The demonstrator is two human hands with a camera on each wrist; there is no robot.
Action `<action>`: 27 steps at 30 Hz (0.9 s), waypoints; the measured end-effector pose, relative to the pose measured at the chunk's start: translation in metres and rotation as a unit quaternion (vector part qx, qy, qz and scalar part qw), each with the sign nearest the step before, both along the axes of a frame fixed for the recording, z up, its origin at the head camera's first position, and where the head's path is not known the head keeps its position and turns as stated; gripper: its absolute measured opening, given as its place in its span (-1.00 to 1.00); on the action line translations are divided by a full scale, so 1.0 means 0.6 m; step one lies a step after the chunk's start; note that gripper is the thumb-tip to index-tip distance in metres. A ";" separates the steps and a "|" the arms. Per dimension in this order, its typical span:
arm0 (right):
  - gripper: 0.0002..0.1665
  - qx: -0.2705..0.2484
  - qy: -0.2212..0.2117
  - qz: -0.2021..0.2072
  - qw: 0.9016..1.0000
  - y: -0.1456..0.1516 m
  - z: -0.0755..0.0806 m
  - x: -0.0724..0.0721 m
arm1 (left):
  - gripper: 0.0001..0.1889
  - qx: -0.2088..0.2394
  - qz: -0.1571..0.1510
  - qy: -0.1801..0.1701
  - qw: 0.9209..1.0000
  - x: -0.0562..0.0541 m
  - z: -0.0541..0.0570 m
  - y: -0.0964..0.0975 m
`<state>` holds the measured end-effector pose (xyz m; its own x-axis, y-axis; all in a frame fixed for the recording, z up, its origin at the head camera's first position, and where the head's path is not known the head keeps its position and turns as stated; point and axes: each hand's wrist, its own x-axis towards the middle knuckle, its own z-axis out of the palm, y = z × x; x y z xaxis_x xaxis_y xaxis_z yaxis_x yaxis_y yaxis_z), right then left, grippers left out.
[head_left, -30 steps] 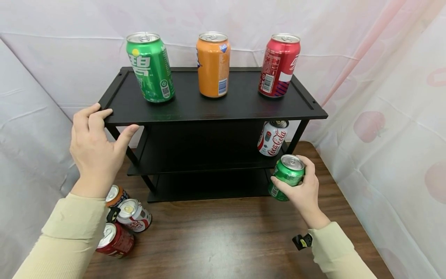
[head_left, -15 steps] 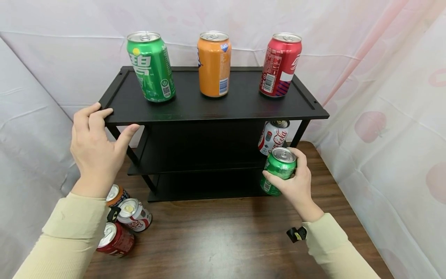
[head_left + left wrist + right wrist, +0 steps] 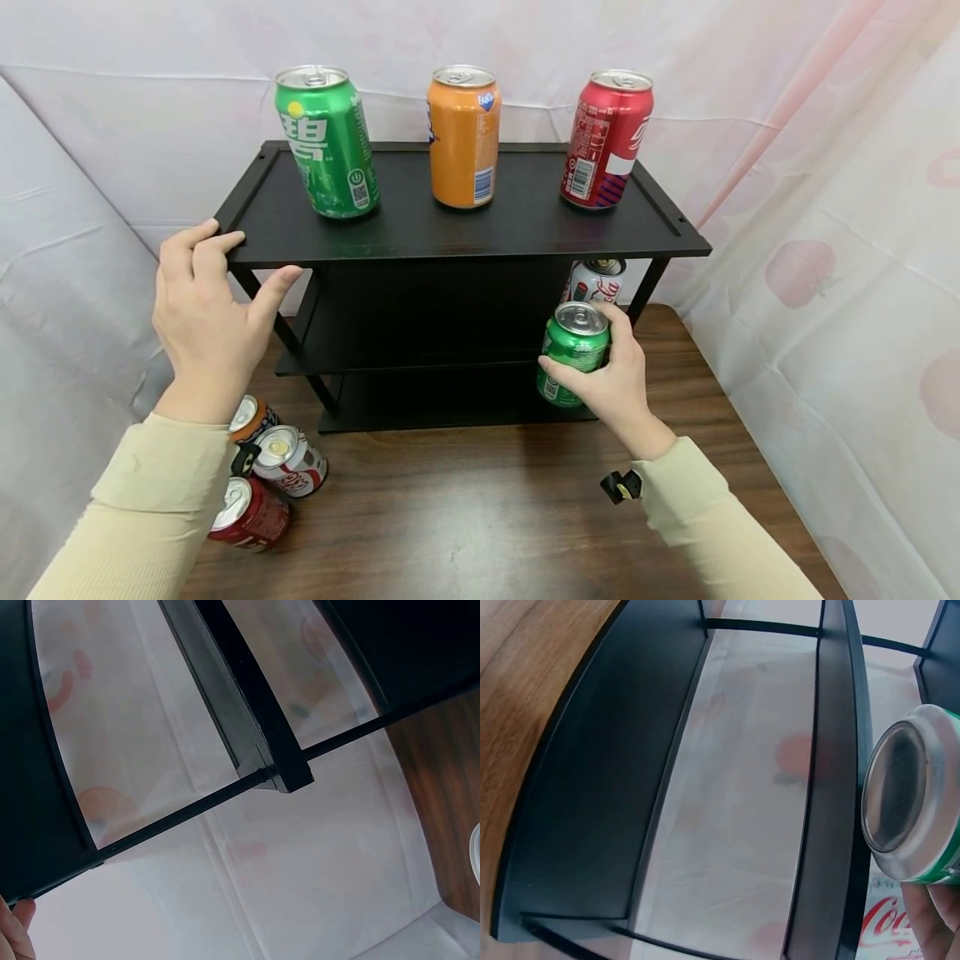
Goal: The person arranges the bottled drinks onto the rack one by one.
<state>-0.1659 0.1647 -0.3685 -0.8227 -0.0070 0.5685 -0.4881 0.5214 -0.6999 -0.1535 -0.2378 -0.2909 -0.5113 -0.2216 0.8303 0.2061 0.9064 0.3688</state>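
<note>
A green soda can [image 3: 574, 357] is held upright by my right hand [image 3: 617, 385], thumb on the near side and fingers around the far right. It is in front of the middle shelf's right part, and its silver base [image 3: 900, 791] shows off the table in the right wrist view. Behind it, partly covered, a white Coca-Cola can [image 3: 596, 282] stands on the middle shelf. My left hand [image 3: 206, 321] grips the front left corner of the black shelf rack [image 3: 450, 242], fingers over the top board and thumb just below its front edge.
On the top board stand a green Sprite can [image 3: 326, 150], an orange Fanta can [image 3: 462, 142] and a red can [image 3: 606, 142]. Beside my left forearm, an orange can [image 3: 253, 418], a white Coca-Cola can [image 3: 291, 461] and a dark red can [image 3: 255, 517] cluster on the wooden table [image 3: 465, 517].
My right hand has carried the green can leftward and slightly up in the head view, so it now overlaps the white can behind. My left hand has stayed on the rack's corner.
</note>
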 end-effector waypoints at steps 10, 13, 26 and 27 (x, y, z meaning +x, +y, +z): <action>-0.03 -0.001 0.013 0.036 0.999 -0.035 0.018 -0.017 | 0.06 0.004 0.006 -0.003 1.000 -0.001 0.000 0.001; -0.03 -0.007 0.008 0.042 0.999 -0.044 0.022 -0.022 | 0.07 0.004 0.007 -0.002 1.000 -0.002 0.000 0.001; -0.02 -0.007 0.036 0.056 0.998 -0.072 0.031 -0.053 | 0.05 0.003 0.006 0.007 1.000 -0.003 -0.001 0.000; -0.02 -0.005 0.039 0.056 0.998 -0.074 0.032 -0.054 | 0.06 0.003 0.006 0.005 1.000 -0.003 -0.001 0.000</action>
<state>-0.1986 0.1201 -0.3491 -0.7705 -0.0912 0.6309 -0.5961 0.4536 -0.6625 -0.1551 -0.2378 -0.2917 -0.5005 -0.2332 0.8338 0.1991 0.9062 0.3730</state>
